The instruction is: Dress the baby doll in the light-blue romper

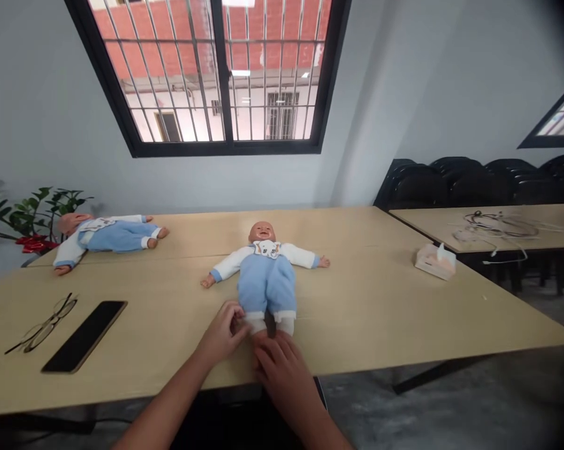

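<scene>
A baby doll in a light blue and white outfit lies on its back on the wooden table, its head toward the wall and its feet at the near edge. My left hand is beside the doll's leg on the left, fingers curled, with the fingertips close to the trouser cuff. Over the doll's feet lies my right hand, its fingers bent around them and partly hiding them.
A second doll lies at the back left near a plant. Glasses and a black phone rest on the left. A tissue box stands at right; cables lie on another table, with black chairs behind.
</scene>
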{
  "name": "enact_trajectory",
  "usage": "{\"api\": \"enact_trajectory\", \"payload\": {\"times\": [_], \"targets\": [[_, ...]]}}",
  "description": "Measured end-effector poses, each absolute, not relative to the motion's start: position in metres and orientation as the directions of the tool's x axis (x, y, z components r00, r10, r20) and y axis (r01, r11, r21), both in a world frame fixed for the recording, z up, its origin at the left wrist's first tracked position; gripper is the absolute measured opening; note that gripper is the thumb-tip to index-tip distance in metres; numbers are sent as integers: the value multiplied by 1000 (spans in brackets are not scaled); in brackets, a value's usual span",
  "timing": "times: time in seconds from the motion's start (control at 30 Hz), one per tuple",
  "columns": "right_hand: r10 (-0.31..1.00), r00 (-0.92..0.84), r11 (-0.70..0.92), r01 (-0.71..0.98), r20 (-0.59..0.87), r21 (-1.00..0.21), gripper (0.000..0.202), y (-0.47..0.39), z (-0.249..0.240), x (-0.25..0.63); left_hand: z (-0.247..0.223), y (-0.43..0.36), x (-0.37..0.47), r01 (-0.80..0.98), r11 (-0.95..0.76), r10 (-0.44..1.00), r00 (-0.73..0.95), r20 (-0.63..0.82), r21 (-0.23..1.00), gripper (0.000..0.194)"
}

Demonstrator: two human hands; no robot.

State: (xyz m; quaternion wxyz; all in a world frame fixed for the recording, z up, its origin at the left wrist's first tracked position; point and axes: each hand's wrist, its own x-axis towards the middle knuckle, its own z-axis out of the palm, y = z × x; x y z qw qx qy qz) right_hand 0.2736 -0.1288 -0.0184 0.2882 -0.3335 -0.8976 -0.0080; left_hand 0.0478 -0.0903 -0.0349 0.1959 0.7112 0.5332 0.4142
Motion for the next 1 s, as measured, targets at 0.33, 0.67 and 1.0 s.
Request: {"api": "enact_trajectory", "payload": {"times": [0.33, 0.67, 1.0], "targets": [[628, -546, 760, 582, 555, -289, 37, -131, -18, 271, -30, -96, 45, 761, -386, 871, 115, 477, 521, 19], [739, -347, 658, 557, 577, -508, 27, -136, -14, 265, -25, -106, 44, 698, -300, 899, -20, 437, 650, 17], [732, -314, 651, 586, 605, -483, 27, -139, -14, 260, -24, -115, 46, 754, -495, 828, 259, 497, 432, 20]]}}
